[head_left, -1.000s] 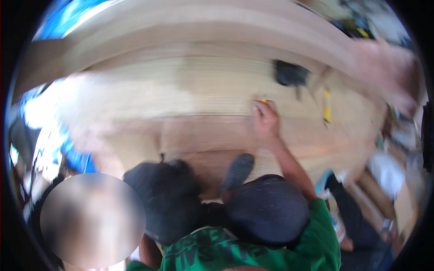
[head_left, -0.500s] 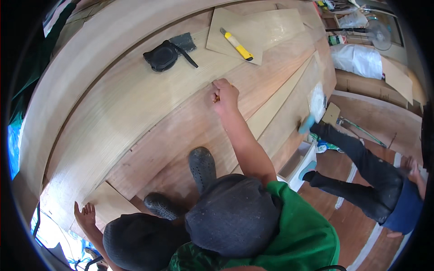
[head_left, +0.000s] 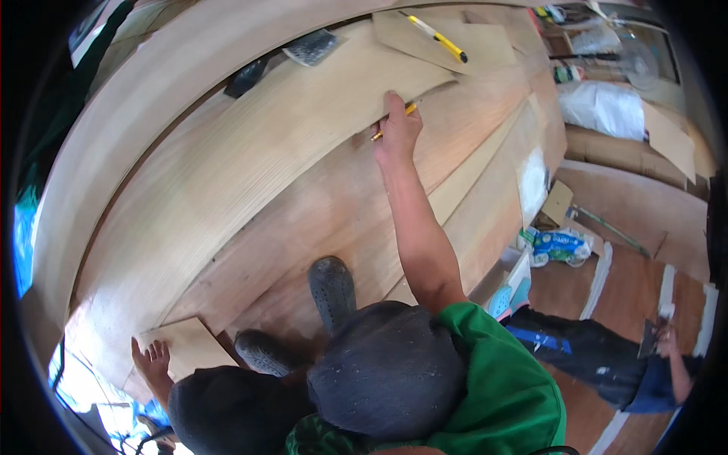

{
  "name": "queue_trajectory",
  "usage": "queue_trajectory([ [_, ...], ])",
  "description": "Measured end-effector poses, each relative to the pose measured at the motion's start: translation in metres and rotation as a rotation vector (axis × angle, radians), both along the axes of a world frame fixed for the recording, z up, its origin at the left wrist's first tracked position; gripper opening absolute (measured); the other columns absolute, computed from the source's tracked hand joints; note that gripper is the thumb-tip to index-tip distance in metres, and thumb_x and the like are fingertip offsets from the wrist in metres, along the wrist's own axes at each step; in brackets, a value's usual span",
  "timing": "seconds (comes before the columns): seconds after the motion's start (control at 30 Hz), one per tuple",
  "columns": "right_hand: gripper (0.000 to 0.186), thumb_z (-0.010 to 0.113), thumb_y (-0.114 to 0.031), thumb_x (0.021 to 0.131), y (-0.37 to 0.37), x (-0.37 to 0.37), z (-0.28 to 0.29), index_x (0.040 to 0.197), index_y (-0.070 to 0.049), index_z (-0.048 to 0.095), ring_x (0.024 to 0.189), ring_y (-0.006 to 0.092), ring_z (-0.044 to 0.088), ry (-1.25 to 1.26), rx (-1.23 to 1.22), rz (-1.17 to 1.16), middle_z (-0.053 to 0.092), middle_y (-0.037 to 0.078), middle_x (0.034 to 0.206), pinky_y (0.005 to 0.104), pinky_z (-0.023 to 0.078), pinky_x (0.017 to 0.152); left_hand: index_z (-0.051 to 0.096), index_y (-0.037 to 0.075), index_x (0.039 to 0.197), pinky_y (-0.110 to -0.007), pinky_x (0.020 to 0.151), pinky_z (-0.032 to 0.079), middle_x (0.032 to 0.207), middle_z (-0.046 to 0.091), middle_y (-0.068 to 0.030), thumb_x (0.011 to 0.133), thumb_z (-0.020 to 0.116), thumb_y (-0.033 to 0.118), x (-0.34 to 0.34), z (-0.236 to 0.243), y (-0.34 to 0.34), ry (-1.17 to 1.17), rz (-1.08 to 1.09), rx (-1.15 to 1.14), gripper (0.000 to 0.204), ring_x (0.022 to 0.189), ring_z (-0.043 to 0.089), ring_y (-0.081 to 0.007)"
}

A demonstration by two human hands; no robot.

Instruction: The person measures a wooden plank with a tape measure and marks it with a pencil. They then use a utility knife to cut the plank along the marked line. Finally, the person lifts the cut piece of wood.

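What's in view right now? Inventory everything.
wood sheets: several, tan, middle
pencil: 1, yellow, upper middle
utility knife: 1, yellow, top, on tan wood
flat piece: 1, dark grey, top
dark object: 1, black, beside it, partly hidden
bag: 1, white, upper right
soft pack: 1, blue-green, right
clutter: several, mixed, top right
co-worker: 1, dark clothes, lower right
clogs: 2, dark grey, lower middle
knees: 2, dark, bottom
sleeve: 1, green, bottom
right hand: 1, bare, upper middle, holding pencil
left hand: 1, bare, lower left, open

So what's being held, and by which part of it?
The right grip holds a pencil by its middle, both ends showing, and seemingly the sheet by its edge. The left grip looks open, nothing visible in it.
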State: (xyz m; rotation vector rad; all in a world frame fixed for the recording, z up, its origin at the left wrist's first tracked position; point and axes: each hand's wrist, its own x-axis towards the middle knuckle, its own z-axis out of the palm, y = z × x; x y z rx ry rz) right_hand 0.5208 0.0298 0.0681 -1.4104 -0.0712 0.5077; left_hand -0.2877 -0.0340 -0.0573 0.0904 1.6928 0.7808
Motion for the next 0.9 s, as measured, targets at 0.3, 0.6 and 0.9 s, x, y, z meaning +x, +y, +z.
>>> queue_trajectory([
  [0.3, 0.031, 0.073, -0.035, 0.092, -0.060, -0.005, -0.090, 0.088, -0.006, 0.064, 0.043, 0.0120, 0.047, 0.253, -0.433, 0.257, 0.063, 0.005, 0.070, 0.0269, 0.034, 0.036, 0.036, 0.005, 0.143, -0.051, 0.089, 0.046, 0.126, 0.039, -0.0131, 0.080, 0.079, 0.046, 0.142, 0.078, 0.043, 0.221, 0.314, -0.141, 0.086, 0.109, 0.044, -0.0296],
  [0.6, 0.020, 0.073, -0.029, 0.093, -0.018, -0.019, -0.059, 0.097, -0.012, 0.064, 0.045, 0.0084, 0.039, 0.395, -0.466, 0.314, 0.058, -0.001, 0.073, 0.0237, 0.030, 0.039, 0.048, 0.003, 0.129, -0.040, 0.079, 0.055, 0.116, 0.054, -0.0139, 0.094, 0.066, 0.026, 0.109, 0.074, 0.058, 0.197, 0.559, 0.013, 0.045, 0.099, 0.059, -0.0252],
  [0.9, 0.016, 0.070, -0.029, 0.094, -0.081, -0.011, -0.073, 0.099, -0.015, 0.064, 0.054, 0.0058, 0.040, 0.128, -0.669, 0.774, 0.051, -0.002, 0.068, 0.0245, 0.031, 0.044, 0.056, 0.000, 0.130, -0.037, 0.077, 0.053, 0.108, 0.062, -0.0135, 0.094, 0.068, 0.018, 0.187, 0.090, 0.022, 1.096, -0.213, 0.267, 0.042, 0.090, 0.063, -0.0223],
])
